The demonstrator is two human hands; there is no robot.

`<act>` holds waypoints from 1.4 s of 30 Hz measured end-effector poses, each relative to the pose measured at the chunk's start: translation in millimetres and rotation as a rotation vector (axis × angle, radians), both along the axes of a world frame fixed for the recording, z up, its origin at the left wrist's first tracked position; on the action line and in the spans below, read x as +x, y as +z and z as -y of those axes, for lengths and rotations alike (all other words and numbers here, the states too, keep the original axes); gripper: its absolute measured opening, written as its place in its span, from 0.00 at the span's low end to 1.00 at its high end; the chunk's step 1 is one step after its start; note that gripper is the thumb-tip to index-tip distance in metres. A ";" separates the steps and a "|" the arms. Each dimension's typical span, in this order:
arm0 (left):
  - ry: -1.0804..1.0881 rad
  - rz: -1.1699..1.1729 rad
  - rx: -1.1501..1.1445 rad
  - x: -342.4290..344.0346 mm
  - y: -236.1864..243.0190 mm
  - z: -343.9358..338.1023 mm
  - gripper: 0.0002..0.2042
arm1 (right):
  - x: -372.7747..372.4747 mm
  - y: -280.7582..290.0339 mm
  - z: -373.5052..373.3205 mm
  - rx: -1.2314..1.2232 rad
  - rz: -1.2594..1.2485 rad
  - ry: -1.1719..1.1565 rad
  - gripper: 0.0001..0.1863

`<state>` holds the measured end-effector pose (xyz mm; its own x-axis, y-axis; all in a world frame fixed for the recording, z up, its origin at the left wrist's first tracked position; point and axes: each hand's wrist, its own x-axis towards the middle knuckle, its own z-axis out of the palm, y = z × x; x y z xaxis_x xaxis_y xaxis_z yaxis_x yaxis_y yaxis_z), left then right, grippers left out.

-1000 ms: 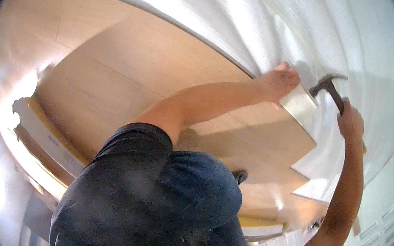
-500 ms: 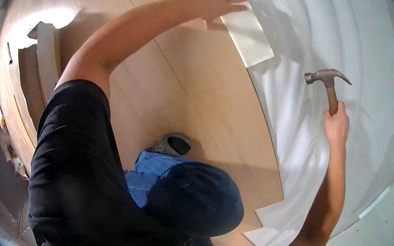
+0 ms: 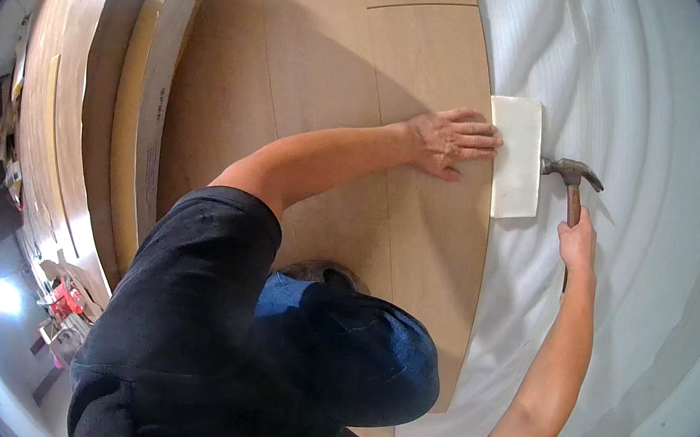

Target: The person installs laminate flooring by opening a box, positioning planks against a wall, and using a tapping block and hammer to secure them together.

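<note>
A claw hammer (image 3: 574, 194) with a dark metal head and a wooden handle is gripped in my right hand (image 3: 577, 242). Its striking face meets, or nearly meets, the right side of a flat cream-white block (image 3: 518, 160). That block lies along the edge of the wood-look floor planks (image 3: 420, 218). Flat on the planks rests my left hand (image 3: 453, 144), fingers stretched toward the block, their tips at its left edge. Nothing is held in the left hand.
Wrinkled white underlay sheet (image 3: 633, 122) covers the floor to the right of the planks. On the left lie long cardboard packaging pieces (image 3: 158, 108). Red and other small items (image 3: 67, 299) sit at the lower left. My bent knee in blue jeans (image 3: 360, 351) is over the planks.
My left hand has come down onto the planks beside the block. The hammer has moved close against the block's side. The whole view has turned, and the cardboard shows more fully.
</note>
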<state>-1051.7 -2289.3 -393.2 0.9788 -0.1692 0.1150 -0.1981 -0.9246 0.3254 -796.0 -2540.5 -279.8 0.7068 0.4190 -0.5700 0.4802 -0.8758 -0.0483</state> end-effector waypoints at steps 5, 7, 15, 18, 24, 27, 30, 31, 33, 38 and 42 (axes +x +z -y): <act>0.005 0.098 -0.093 1.9 1.9 -2.6 0.36 | 33.6 1.4 0.7 0.050 0.020 -0.014 0.25; -0.001 0.093 -0.098 4.4 2.3 -1.1 0.35 | 20.7 -14.7 -1.3 0.082 0.013 -0.086 0.26; 0.203 0.196 -0.328 0.6 -18.6 -3.9 0.20 | -38.9 -54.7 3.4 0.336 -0.015 -0.251 0.25; 0.237 0.182 -0.326 2.4 -11.2 -7.9 0.15 | -97.3 -74.0 -14.3 0.568 0.001 -0.165 0.30; 0.297 0.167 -0.284 3.1 -12.7 -3.2 0.17 | -119.8 -87.7 -38.4 0.385 0.151 -0.072 0.26; 0.308 0.165 -0.286 6.8 -7.1 -4.5 0.19 | -115.4 -70.5 -20.3 0.301 0.181 -0.120 0.25; 0.301 0.094 -0.146 -18.4 -16.0 -18.5 0.23 | -123.6 -46.4 23.6 0.299 0.243 -0.066 0.24; 0.353 0.091 -0.093 -38.9 -23.8 -14.2 0.24 | -126.6 -36.0 57.5 0.317 0.210 -0.034 0.24; 0.398 0.021 -0.054 -64.7 -16.9 14.6 0.27 | -132.1 0.7 158.3 0.301 0.192 -0.028 0.22; 0.265 -0.366 0.140 -231.8 0.1 83.5 0.33 | -202.3 46.6 439.5 0.144 0.088 -0.336 0.23; 0.415 -0.778 0.257 -324.5 47.5 75.5 0.28 | -321.5 40.3 605.7 0.047 0.162 -0.718 0.33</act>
<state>-1376.2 -2364.8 -345.7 0.7526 0.2835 -0.5943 0.3545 -0.9351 0.0029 -1117.5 -3146.2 -239.5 0.8899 -0.1569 -0.4283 -0.2059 -0.9760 -0.0704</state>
